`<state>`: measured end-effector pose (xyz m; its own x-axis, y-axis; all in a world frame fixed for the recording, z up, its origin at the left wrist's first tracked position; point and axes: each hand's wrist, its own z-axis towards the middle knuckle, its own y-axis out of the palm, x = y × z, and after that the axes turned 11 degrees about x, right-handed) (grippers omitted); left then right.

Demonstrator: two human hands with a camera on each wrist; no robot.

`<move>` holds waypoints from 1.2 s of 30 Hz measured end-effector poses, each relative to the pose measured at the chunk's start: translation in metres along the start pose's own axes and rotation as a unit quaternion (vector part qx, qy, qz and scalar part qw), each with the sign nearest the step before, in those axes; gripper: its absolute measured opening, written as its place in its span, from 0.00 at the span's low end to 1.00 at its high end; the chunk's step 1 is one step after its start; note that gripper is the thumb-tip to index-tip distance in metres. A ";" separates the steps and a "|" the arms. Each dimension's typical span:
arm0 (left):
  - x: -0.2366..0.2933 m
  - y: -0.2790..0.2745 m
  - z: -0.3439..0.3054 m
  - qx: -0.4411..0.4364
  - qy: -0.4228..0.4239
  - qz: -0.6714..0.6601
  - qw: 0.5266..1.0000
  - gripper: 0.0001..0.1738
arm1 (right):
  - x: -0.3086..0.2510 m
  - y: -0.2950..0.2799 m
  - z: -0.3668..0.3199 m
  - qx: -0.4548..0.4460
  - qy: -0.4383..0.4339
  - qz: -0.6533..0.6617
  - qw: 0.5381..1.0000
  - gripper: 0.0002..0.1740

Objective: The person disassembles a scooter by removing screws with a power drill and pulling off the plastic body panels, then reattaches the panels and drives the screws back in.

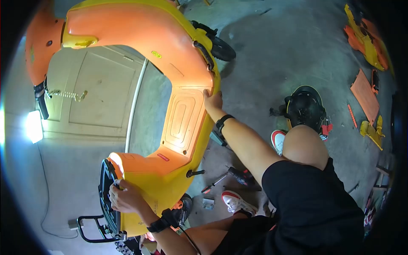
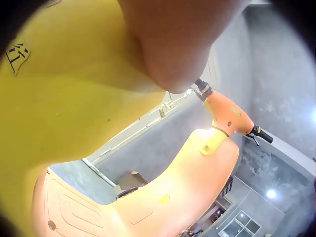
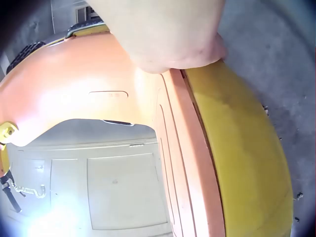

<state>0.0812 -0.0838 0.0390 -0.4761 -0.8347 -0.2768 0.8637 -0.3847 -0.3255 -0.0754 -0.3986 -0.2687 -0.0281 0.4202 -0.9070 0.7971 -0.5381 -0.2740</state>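
Where the left hand (image 1: 124,197) curls round the tail end beside the black rear rack (image 1: 104,191), the scooter body (image 1: 140,25) lies tipped sideways, long axis running away from it; the right hand (image 1: 212,102) grips the footboard edge at mid-length.
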 end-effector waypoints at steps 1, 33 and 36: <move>-0.002 0.000 -0.001 -0.003 -0.002 0.006 1.000 0.22 | 0.001 0.005 0.006 0.011 0.022 -0.021 0.999 0.48; -0.003 0.002 0.003 0.039 -0.064 -0.086 0.994 0.15 | -0.144 -0.116 0.020 -0.359 -0.360 -0.296 0.809 0.30; -0.001 0.002 0.005 0.043 -0.090 -0.095 0.990 0.15 | -0.160 -0.091 0.108 -0.347 -0.420 -0.391 0.741 0.27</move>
<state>0.0841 -0.0855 0.0428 -0.6011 -0.7977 -0.0491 0.7758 -0.5676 -0.2757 -0.2084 -0.4958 -0.1331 -0.7792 -0.3553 -0.5163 0.4486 0.2591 -0.8553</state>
